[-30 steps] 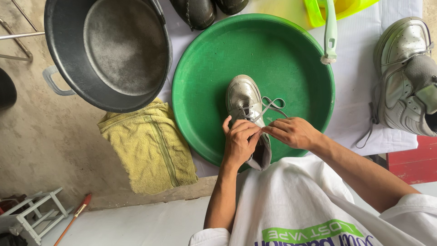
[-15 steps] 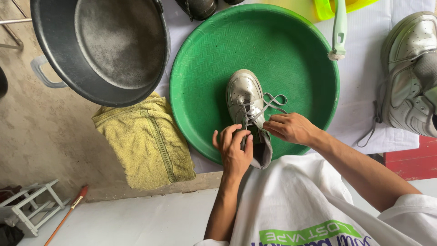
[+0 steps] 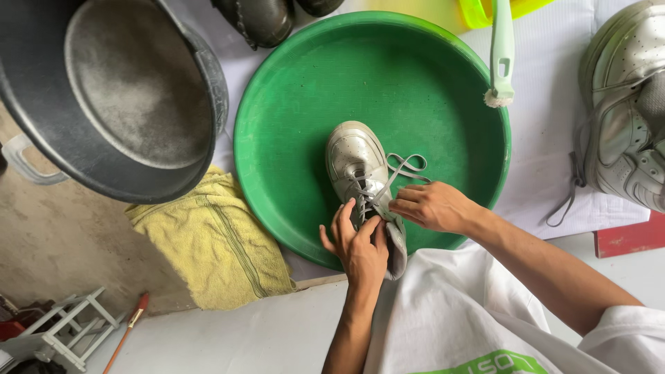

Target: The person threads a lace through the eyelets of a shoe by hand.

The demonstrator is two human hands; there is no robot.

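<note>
Silver-grey sneaker point(image 3: 355, 161) under the left hand point(image 3: 358, 246), with pale grey laces point(image 3: 404, 166) running to the right hand point(image 3: 431, 206). Beneath both hands, a bright green basin point(image 3: 429, 83), plain, no pattern. Left of the left hand, a yellow towel point(image 3: 208, 239), ribbed stripe down its middle. Beyond that, a dark grey tub point(image 3: 104, 97), dusty pale inside, light grey handle. Past the right hand, a mint-green brush point(image 3: 501, 48) with whitish bristles. Far right of the right hand, a second silver shoe point(image 3: 623, 118) on white cloth point(image 3: 547, 138).
</note>
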